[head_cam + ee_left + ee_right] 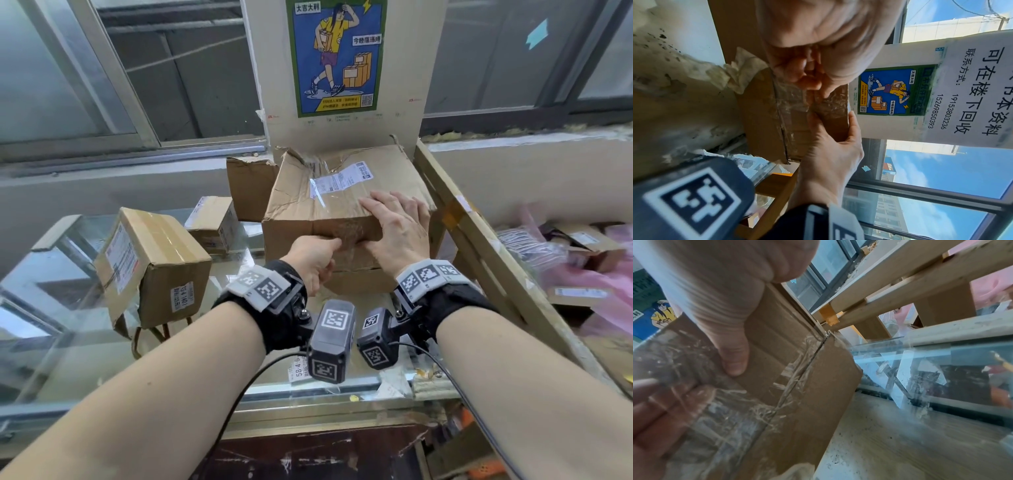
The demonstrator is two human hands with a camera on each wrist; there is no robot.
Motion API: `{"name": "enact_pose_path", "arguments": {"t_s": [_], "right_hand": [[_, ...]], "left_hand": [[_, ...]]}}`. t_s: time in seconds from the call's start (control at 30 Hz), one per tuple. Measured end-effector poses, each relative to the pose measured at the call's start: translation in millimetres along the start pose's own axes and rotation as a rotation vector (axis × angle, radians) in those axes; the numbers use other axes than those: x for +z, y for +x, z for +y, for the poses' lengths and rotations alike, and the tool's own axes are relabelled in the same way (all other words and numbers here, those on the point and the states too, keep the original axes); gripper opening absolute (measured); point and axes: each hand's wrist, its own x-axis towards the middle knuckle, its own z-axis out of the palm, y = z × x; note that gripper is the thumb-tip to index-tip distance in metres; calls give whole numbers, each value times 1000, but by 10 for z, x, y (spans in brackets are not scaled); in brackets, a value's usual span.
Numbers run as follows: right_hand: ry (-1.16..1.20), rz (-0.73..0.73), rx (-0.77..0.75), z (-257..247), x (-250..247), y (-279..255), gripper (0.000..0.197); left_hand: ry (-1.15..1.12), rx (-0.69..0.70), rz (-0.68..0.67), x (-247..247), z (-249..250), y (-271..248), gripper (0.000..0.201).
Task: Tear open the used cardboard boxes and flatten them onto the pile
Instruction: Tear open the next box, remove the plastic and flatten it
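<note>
A large worn cardboard box [329, 205] with a shipping label stands on the glass counter [51, 274], in front of the pillar. My right hand [397, 226] lies flat on the box's top at its near right corner, fingers straight, thumb [731, 353] pressed on the front face. My left hand [320, 260] is at the front face just left of it, fingers curled, index finger stretched to the clear tape [346, 236] over the seam. In the right wrist view the crinkled tape [684, 369] shows lifted in front of the left fingers. The box's front face [764, 113] fills the middle of the left wrist view.
Two smaller sealed boxes [150, 267] [212, 222] sit on the counter to the left. A torn cardboard flap [250, 188] stands behind the big box. A wooden frame [479, 240] leans close on the right, with pink bags and parcels [582, 274] beyond it. A poster [337, 54] hangs on the pillar.
</note>
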Motion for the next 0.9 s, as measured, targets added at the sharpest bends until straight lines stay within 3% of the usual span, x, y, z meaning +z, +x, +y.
{"name": "enact_pose_path", "arguments": {"t_s": [0.27,0.43,0.73,0.9], "right_hand": [[-27,12,27,-30,5,39,65],[-85,29,37,-95,40,64,55],[-89,26,38,-118,69,63,48],[24,-20,59,-140,55,85,46]], "left_hand": [[-28,-129,-89,-127,70,44,21],[0,-91,-21,-131,97,86,56],[108,-40,65,-78,94,130,69],[140,-13,91,-107,103,153,73]]}}
